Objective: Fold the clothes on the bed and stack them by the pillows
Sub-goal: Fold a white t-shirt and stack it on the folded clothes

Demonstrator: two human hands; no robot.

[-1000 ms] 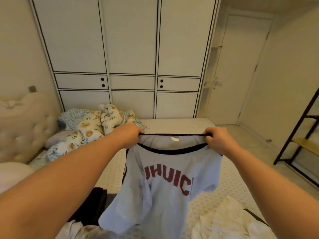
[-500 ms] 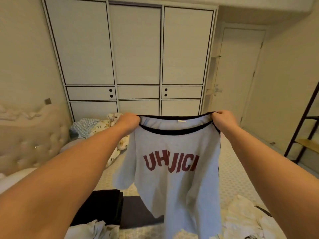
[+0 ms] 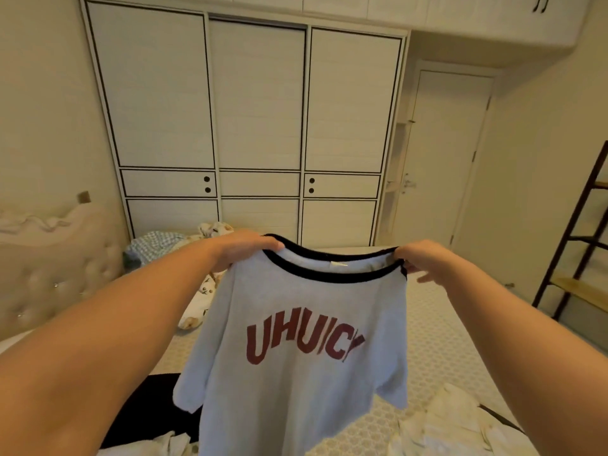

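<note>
While I hold the light grey T-shirt with black collar trim and dark red lettering (image 3: 296, 350) up over the bed with the patterned cream cover (image 3: 437, 337), my left hand (image 3: 243, 251) grips the collar at one shoulder, fingers curled around the fabric, and my right hand (image 3: 424, 261) pinches the other shoulder. Compared with half a second ago, the shirt hangs lower and closer to me, and its far sleeve has swung out. Black folded clothing (image 3: 144, 406) lies on the bed below my left arm, crumpled white clothes (image 3: 460, 422) lower right, floral pillows (image 3: 200, 301) near the tufted headboard (image 3: 56, 268).
</note>
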